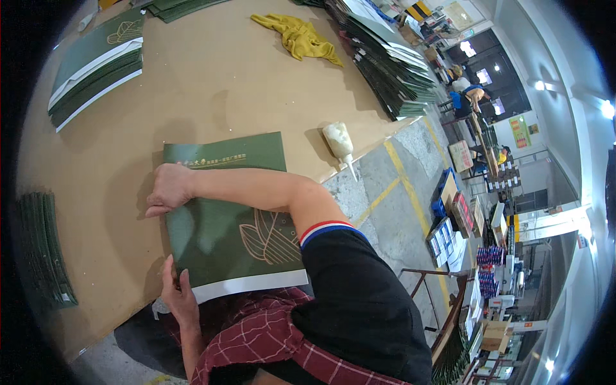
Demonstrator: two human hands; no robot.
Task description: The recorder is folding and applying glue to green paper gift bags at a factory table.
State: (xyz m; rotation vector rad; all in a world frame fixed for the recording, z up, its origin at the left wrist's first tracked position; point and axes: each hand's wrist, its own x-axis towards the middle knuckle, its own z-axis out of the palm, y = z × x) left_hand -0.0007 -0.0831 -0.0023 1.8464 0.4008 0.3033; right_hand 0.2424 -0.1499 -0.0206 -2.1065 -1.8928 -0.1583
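Flat green leaf-printed paper bag (208,247) on brown tabletop (115,256) before me; my right hand (171,188) curled at its left edge, whether clamped I cannot tell; my left hand (181,299), thumb and fingers apart, by its lower-left corner.

Reference: centre of the flat paper piece (208,247), which lies on the desk (256,96). Right hand (172,189) at 10 o'clock, on its side edge; right forearm (247,186) crosses above it. Left hand (179,298) at 7 o'clock, by the near corner. Bottle (337,138) at 2, beside the desk edge. Cloth (298,38) at 1. Large stack (391,67) between 1 and 2, farther out. Other stacks: upper-left stack (96,70) between 10 and 11; side stack (45,247) near 9. Floor (391,186) beyond the edge, toward 3.
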